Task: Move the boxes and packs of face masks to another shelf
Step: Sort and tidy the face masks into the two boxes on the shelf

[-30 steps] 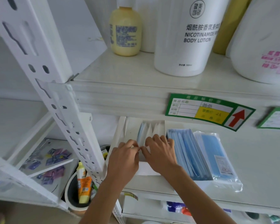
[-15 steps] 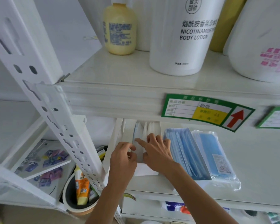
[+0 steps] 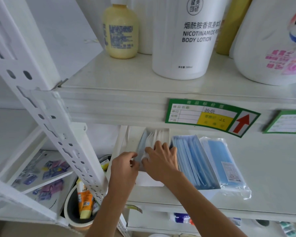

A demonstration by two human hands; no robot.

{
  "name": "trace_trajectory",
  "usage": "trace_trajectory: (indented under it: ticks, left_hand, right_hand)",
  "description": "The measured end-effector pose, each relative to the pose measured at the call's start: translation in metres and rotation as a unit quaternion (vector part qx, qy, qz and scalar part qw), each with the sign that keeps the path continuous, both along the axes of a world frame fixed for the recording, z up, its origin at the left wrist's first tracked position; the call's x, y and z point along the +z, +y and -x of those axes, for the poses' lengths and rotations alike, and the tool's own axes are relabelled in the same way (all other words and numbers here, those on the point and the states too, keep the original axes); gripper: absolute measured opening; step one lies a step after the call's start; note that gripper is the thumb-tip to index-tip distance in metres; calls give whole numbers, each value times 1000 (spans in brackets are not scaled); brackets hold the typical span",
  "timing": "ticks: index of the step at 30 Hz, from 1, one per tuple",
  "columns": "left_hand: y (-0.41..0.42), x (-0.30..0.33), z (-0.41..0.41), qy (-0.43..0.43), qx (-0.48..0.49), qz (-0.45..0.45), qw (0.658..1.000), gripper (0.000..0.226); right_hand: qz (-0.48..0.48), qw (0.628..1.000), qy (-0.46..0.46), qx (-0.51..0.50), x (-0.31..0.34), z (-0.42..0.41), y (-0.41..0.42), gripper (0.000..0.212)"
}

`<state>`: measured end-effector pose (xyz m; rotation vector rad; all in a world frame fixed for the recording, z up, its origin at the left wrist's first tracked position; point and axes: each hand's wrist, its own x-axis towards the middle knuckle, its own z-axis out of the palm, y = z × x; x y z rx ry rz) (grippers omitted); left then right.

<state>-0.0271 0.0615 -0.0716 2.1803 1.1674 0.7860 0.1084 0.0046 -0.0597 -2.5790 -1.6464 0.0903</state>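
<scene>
Reaching into the open white box [image 3: 149,181] at the left end of the middle shelf [image 3: 272,177], both hands work at the masks [image 3: 151,136] standing on edge inside it. Step in hand, as I judge it: gathering or squaring the loose contents before the box is lifted off; nothing has left this shelf yet.

Left hand [image 3: 125,165] sits at the box's near left corner, fingers curled inward; whether it pinches a mask or only the box edge cannot be told. Right hand [image 3: 162,159] lies half-closed over the box's right side, fingertips pressing a white crumpled bit against the stack.

Box: plain white card, top open, masks pale blue and white, leaning unevenly.

Just beside it to the right, a second tray of blue masks [image 3: 192,161], then a sealed clear pack [image 3: 225,166] lying flat.

Next move likely calls for a grip on both box sides, lifted level so the loose masks stay in.

Above: body lotion bottle [image 3: 186,38], yellow bottle [image 3: 120,31], green price label [image 3: 210,116].
</scene>
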Motion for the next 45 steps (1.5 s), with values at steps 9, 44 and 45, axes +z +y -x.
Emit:
trace_trajectory:
  ticks: [9,44,45]
  left_hand:
    - [2,16,-4,136,-10,-13,991,34]
    - [-6,14,-34,313,63,-138,938,20]
    - [-7,12,-32,294,53,-149,943,19]
  right_hand:
    - [-65,993,87,-39,-6,-3,-2,58]
    - [-103,989,89,-51,-11,-3,-14,27]
    - [-101,990,88,-49,-11,-4,-14,28]
